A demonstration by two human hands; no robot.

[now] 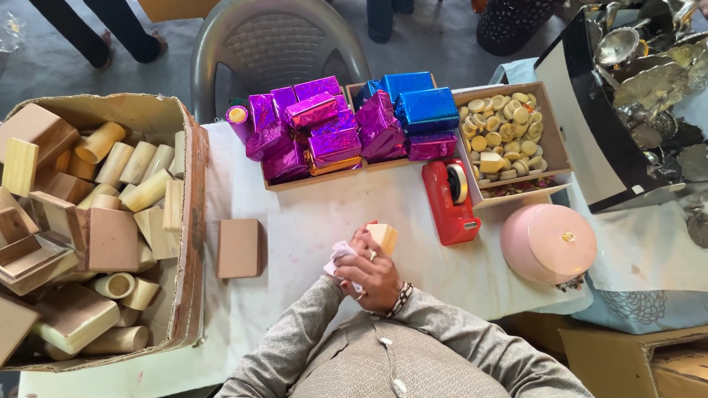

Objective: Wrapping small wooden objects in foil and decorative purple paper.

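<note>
At the left edge of the frame a cardboard box (188, 214) is heaped with plain wooden pieces: flat square boxes and round tubes, too jumbled to count exactly, well over a dozen of each. Just right of it, on the white tablecloth (305, 212), one single wooden box (239, 248) lies flat by itself.

At lower centre the two hands meet. The right hand (378, 274) lies on top, fingers curled around a small wooden block (383, 237) and a bit of pale cloth (340, 257). The left hand (357, 241) is mostly hidden beneath it; I cannot tell how its fingers stand, only that it presses against the same block. To my eye the step is wiping the block. It goes best with a firm pinch by the edges, the cloth drawn over one face at a time, and the block turned so that no side is missed.

At upper centre one tray (310, 180) holds foil-wrapped boxes, about eight purple (317, 128) and two blue (423, 106). Below the blue ones stands one red tape dispenser (449, 204). Right of it, one open carton (554, 149) holds dozens of small round wooden discs. One pink round lidded box (547, 241) sits at centre right, and metal dishes, uncountable, fill the upper right corner.
</note>
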